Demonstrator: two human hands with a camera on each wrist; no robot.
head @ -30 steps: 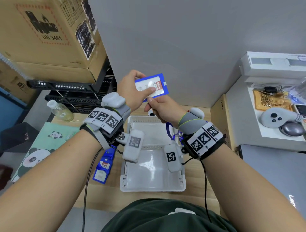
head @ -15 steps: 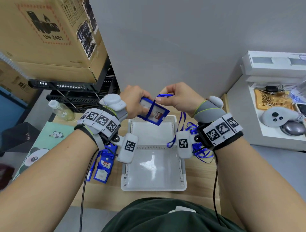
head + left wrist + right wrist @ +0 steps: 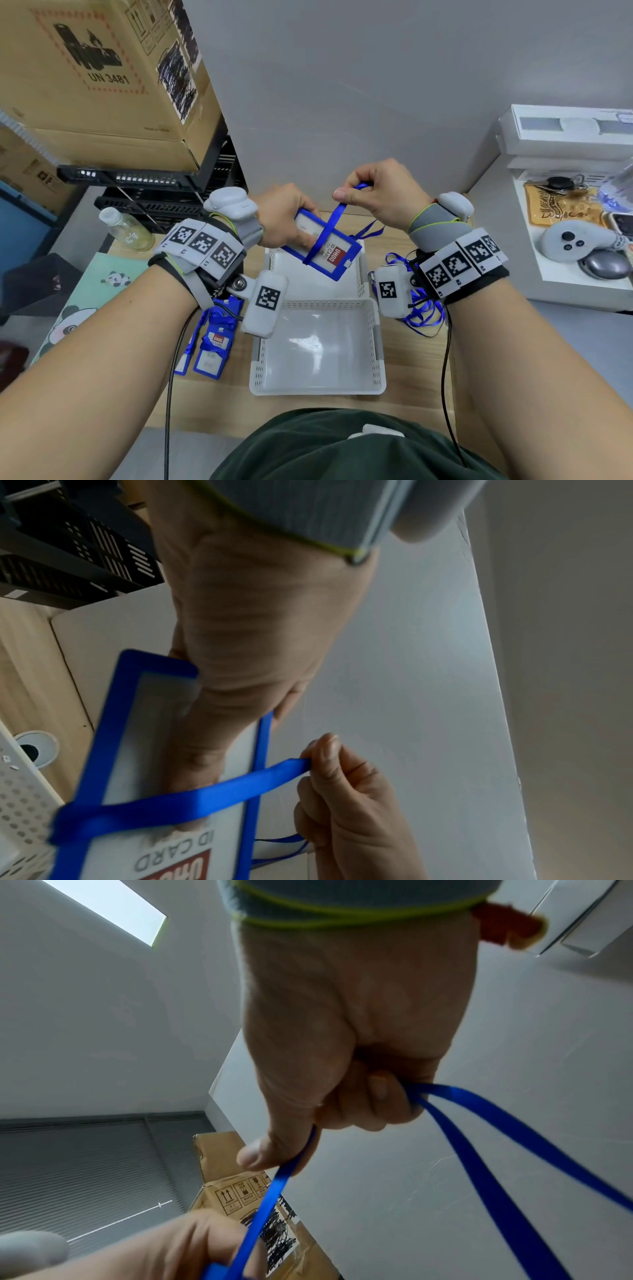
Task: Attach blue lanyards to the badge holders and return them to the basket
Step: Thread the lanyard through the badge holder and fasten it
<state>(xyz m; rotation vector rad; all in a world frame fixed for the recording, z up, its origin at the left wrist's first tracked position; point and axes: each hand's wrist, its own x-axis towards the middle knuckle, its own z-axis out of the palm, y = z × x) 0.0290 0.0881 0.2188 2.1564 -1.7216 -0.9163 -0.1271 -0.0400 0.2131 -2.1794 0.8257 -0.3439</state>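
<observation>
A blue-framed badge holder (image 3: 329, 251) with a white ID card is held above the far end of the white basket (image 3: 376, 346). My left hand (image 3: 284, 219) grips the holder's left end (image 3: 130, 723), thumb across its clear face. My right hand (image 3: 380, 195) pinches a blue lanyard (image 3: 329, 222) between thumb and forefinger and holds it taut above the holder. The ribbon (image 3: 205, 799) wraps across the holder's face, and two strands (image 3: 496, 1150) trail from my right fist (image 3: 342, 1096). More badge holders (image 3: 212, 339) lie left of the basket, and a pile of blue lanyards (image 3: 421, 308) lies to its right.
The basket sits on a wooden table (image 3: 226, 401). A clear bottle (image 3: 125, 231) and a panda mat (image 3: 85, 301) lie at the left, under cardboard boxes (image 3: 102, 78) and black trays (image 3: 154, 192). A white shelf (image 3: 565, 267) with a controller (image 3: 575, 243) stands at the right.
The badge holder came down from an upright pose before the wall to a tilt over the basket. My right hand has drawn the lanyard up and to the right, across the holder's face.
</observation>
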